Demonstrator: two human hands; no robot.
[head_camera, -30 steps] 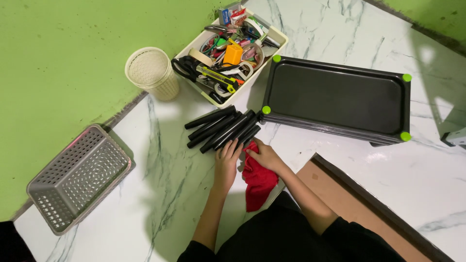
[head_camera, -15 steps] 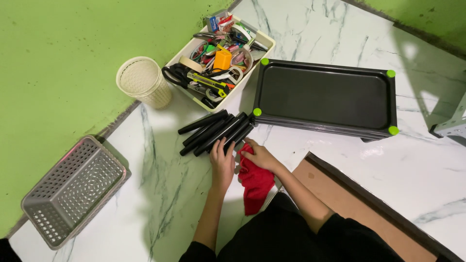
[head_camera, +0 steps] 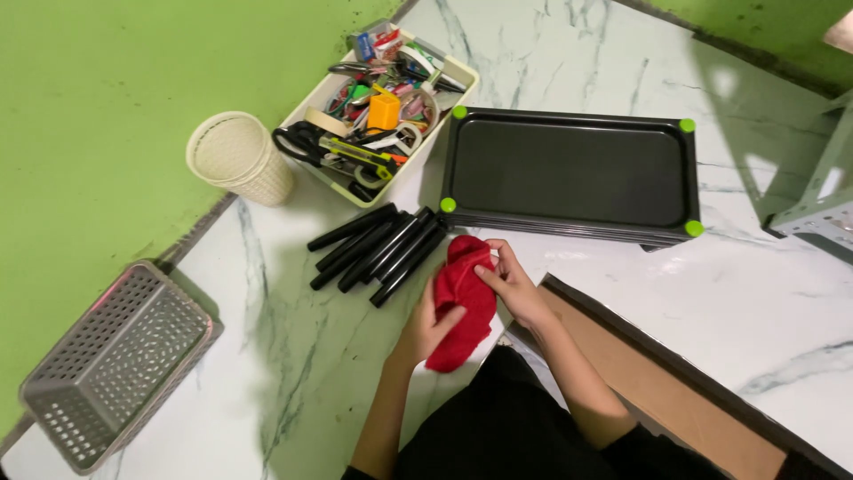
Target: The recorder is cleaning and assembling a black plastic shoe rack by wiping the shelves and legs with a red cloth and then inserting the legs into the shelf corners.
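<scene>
— From the head view, looking down: both hands are on the red cloth [head_camera: 460, 304]. The left hand [head_camera: 433, 326] lies over its lower half with fingers closed on the fabric, and the right hand [head_camera: 513, 283] pinches the upper edge.

— So the cloth sits between them?

— Right between, bunched up on the white marble tabletop [head_camera: 293, 356], touching both palms. Just beyond the left hand's fingertips lies a row of black tubes [head_camera: 380, 250], loose and side by side, the nearest one almost against the cloth.

— That looks risky to me.

— I'd say so. A sweep of the cloth away from the body could nudge those tubes, and being round they'd likely roll toward the cream woven cup [head_camera: 238, 158] or the bin of stationery [head_camera: 380, 114]. Beyond the right hand stands a stack of black trays [head_camera: 569, 169] with green corner pegs.

— And the grey basket [head_camera: 111, 364]?

— Well off past the left elbow, out of harm's way.

— Anything else?

— The cloth hangs close to the table's near edge; a loosened grip could let it slide into the lap.
</scene>
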